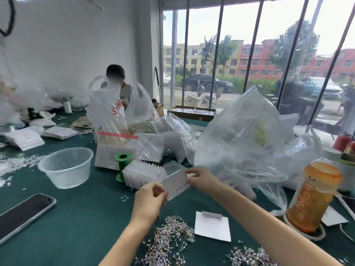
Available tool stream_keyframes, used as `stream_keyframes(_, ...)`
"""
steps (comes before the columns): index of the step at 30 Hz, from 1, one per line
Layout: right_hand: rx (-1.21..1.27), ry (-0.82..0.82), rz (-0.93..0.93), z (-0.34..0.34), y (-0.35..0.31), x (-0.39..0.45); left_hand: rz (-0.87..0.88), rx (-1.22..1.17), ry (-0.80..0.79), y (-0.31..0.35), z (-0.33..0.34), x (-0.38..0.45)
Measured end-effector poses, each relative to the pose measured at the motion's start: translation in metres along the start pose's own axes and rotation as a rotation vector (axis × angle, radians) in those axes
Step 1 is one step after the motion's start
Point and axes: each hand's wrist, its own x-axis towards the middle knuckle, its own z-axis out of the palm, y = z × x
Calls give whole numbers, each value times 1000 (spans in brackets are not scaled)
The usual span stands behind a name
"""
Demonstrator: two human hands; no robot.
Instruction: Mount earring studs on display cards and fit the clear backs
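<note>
- Bare green table left of centre, between phone and stud pile, gives open passage
- Plastic bowl, green spool and fanned row of cards block the middle
- Large clear bag and orange bottle crowd the right side
- Loose card lies low at centre bottom

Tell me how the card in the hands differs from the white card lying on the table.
The held card is lifted off the table, pinched by the left hand and the right hand; the lying card rests flat, untouched. The held card shows rows of small dots; the lying card's face looks blank. Both are white.
</note>
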Motion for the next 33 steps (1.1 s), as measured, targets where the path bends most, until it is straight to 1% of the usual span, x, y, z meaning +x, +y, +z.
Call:
stream_keyframes(4,40,-65,25,21,4,22,-15,97,42,-13,8,12)
stream_keyframes(7,193,-92,87,36,8,30,-38,108,79,-22,14,14)
stream_keyframes(11,275,-93,98,47,8,35,-15,128,113,-28,19,17)
stream_keyframes(17,285,-92,81,54,2,38,24,167,177,-34,22,18)
stream_keyframes(21,262,-106,65,57,1,38,-9,152,202,-37,20,21)
stream_keyframes(25,264,-160,49,54,2,32,-18,128,200,-39,20,21)
stream_keyframes(27,275,-133,27,53,6,25,-12,114,194,-39,18,19)
stream_keyframes(29,341,-56,11,44,6,13,-19,88,188,-39,16,17)
stream_keyframes(31,505,34,-28,24,1,-5,-12,65,182,-36,12,12)
stream_keyframes(33,678,168,-120,-6,-10,-31,15,17,185,-28,9,9)
